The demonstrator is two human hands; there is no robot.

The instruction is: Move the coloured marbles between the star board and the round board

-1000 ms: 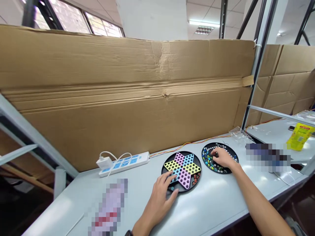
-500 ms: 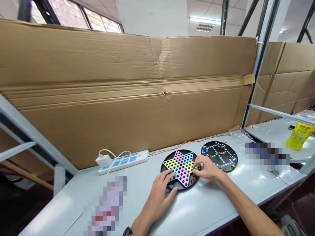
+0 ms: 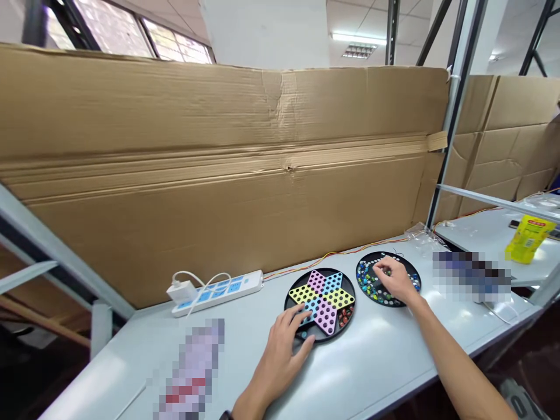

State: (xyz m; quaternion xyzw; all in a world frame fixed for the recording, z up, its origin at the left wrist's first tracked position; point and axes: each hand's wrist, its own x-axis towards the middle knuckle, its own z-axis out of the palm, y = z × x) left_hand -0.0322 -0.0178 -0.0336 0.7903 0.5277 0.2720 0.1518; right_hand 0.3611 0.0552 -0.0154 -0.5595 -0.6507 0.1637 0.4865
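A round black board with a coloured six-point star [image 3: 321, 300] lies on the grey table. My left hand [image 3: 282, 349] rests on its near-left rim, fingers spread flat. Red marbles [image 3: 345, 316] sit in the board's right-hand pocket. To the right lies a second round black tray [image 3: 366, 267] holding several coloured marbles. My right hand [image 3: 396, 279] is over that tray with its fingers curled down among the marbles. I cannot make out what the fingertips hold.
A white power strip [image 3: 219, 289] with a charger lies at the back left. A tall cardboard wall [image 3: 227, 169] stands behind the table. A blurred item [image 3: 190, 373] lies near left, another [image 3: 470, 274] at right. A yellow pack [image 3: 527, 238] sits on the neighbouring table.
My right hand went from the marble tray to the star board's right edge, then back over the marble tray. My left hand stayed on the star board's rim.
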